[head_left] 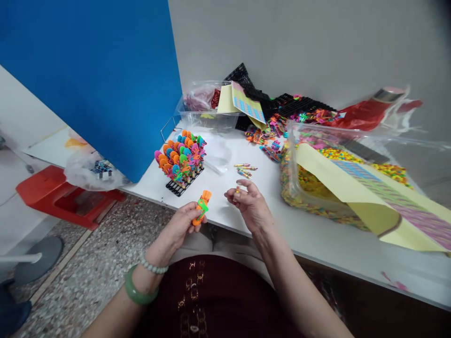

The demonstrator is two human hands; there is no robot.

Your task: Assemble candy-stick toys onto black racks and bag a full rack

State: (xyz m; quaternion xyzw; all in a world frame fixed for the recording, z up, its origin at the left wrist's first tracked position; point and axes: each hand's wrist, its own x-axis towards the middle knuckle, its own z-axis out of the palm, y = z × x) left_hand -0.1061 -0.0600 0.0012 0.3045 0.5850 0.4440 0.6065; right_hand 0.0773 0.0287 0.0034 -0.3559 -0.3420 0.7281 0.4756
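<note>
In my left hand (186, 218) is a small orange plastic toy (201, 209) with a green piece across it, held upright between thumb and fingers just off the table's front edge. My right hand (250, 202) pinches a tiny yellowish, pencil-like piece (237, 189) between thumb and fingertip, with the other fingers curled above. The two hands are apart. Beyond the right hand, several thin pencil-like sticks (245, 170) lie loose on the white table (218, 185). To the left, a black grid rack (180, 185) holds rows of colourful toys (183, 157) standing upright.
On the right, a clear plastic bin (292, 183) holds many small coloured pieces, with printed sticker sheets (380, 192) across it. Behind are piled toys (271, 134), black racks (299, 104) and another clear bin (207, 119). A blue panel (105, 70) borders the left, near a red stool (52, 192).
</note>
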